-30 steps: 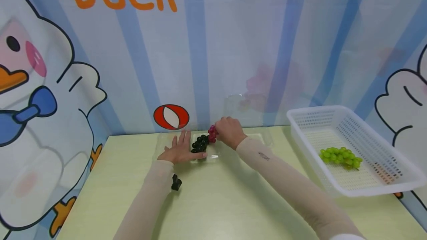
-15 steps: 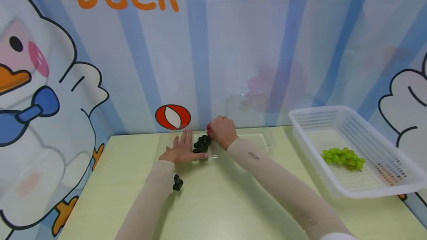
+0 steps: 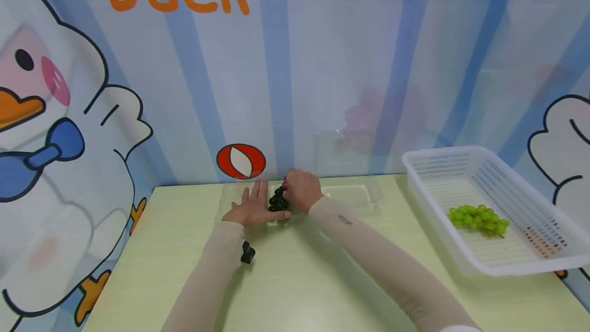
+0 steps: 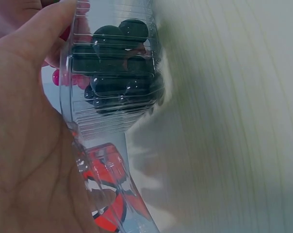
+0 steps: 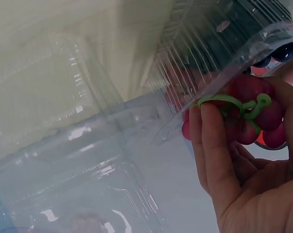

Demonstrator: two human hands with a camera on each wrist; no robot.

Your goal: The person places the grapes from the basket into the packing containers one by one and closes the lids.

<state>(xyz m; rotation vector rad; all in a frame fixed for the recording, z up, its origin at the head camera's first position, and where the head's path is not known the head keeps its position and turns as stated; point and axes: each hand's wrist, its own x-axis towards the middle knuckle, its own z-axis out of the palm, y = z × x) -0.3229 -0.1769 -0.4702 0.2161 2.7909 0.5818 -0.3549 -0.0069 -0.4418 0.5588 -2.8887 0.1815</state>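
My left hand (image 3: 252,209) lies spread with straight fingers at a clear plastic clamshell box (image 4: 100,124), its thumb along the near rim. Inside the box sits a bunch of dark, near-black grapes (image 3: 277,203), seen through the ridged wall in the left wrist view. My right hand (image 3: 301,189) holds a bunch of red grapes (image 5: 253,90) by its fingers, right at the box's rim. A green stem (image 5: 251,108) shows on top of the red bunch. In the head view my right hand hides nearly all of that bunch.
To the right of the hands a second clear clamshell box (image 3: 355,196) lies with its lid (image 3: 343,152) raised against the curtain. At the table's right, a white slotted basket (image 3: 534,267) holds green grapes (image 3: 479,219). The striped curtain (image 3: 313,65) stands directly behind the table.
My right hand has moved left and slightly down with the red grapes, up to the dark ones. The left hand has stayed at the box.
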